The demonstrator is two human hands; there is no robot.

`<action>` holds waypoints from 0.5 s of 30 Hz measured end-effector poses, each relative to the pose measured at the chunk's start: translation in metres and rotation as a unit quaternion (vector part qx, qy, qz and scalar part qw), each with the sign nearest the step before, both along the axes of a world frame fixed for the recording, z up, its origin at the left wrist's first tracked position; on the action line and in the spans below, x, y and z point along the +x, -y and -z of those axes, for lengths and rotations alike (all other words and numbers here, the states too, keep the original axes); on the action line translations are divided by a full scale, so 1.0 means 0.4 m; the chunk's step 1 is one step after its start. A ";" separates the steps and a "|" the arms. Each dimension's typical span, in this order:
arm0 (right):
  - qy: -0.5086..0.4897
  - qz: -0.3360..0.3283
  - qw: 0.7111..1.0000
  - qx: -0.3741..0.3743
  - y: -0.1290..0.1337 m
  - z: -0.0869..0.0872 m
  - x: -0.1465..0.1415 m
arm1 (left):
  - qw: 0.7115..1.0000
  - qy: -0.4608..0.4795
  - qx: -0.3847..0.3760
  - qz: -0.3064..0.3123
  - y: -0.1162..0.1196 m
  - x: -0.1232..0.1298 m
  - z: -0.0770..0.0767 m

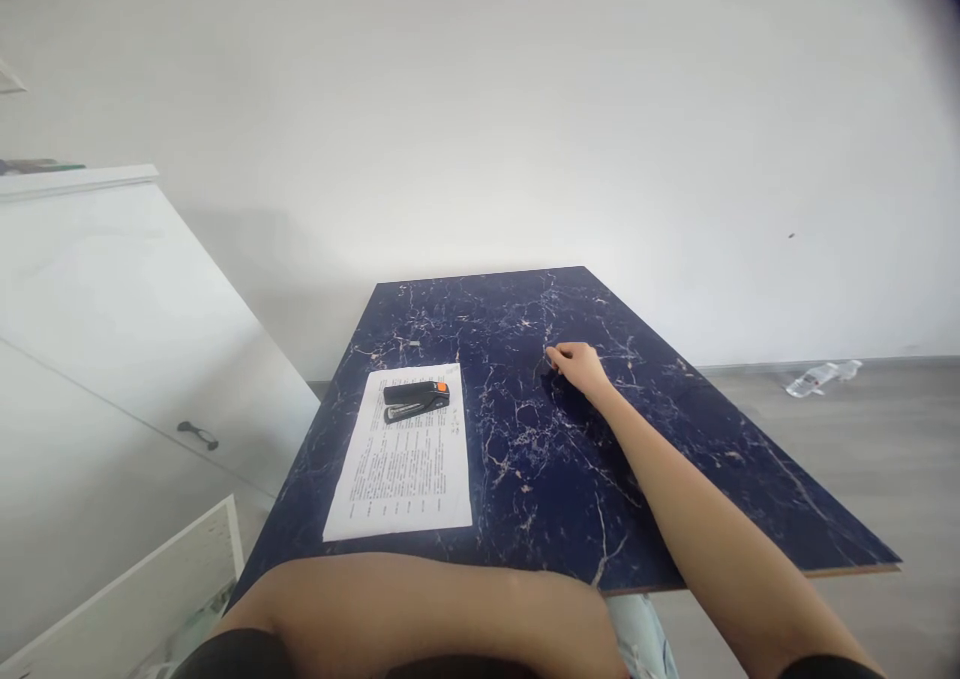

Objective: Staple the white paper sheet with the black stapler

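Observation:
My right hand (576,364) is closed in a pinch over the dark blue marbled table (517,309), right of the papers. Whatever its fingertips may hold is too small or hidden to make out. A black stapler with an orange patch (416,397) lies on its side on the printed paper (405,479). The paper rests flat on the table's left part. My left forearm lies across the table's near edge; the left hand itself is outside the picture.
A white cabinet (135,289) with a dark handle stands at the left, beside an open drawer (142,599). Behind the table rises a pale wall (480,139). A clear plastic bottle (814,379) lies on the grey floor at the right.

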State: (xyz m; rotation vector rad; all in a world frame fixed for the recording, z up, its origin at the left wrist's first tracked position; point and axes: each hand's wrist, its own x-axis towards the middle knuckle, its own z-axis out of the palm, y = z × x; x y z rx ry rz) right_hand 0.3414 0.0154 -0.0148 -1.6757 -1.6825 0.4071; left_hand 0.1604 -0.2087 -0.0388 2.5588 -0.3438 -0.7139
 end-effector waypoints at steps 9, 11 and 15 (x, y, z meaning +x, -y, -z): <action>0.113 -0.098 0.989 0.016 0.019 0.015 -0.067 | 0.999 0.033 -0.009 -0.007 0.006 -0.002 0.053; 0.131 -0.118 0.984 0.023 0.023 0.013 -0.069 | 1.000 0.027 -0.012 -0.008 0.007 -0.001 0.066; 0.146 -0.117 0.982 0.023 0.025 0.007 -0.071 | 0.996 0.071 -0.048 -0.010 0.001 0.003 0.087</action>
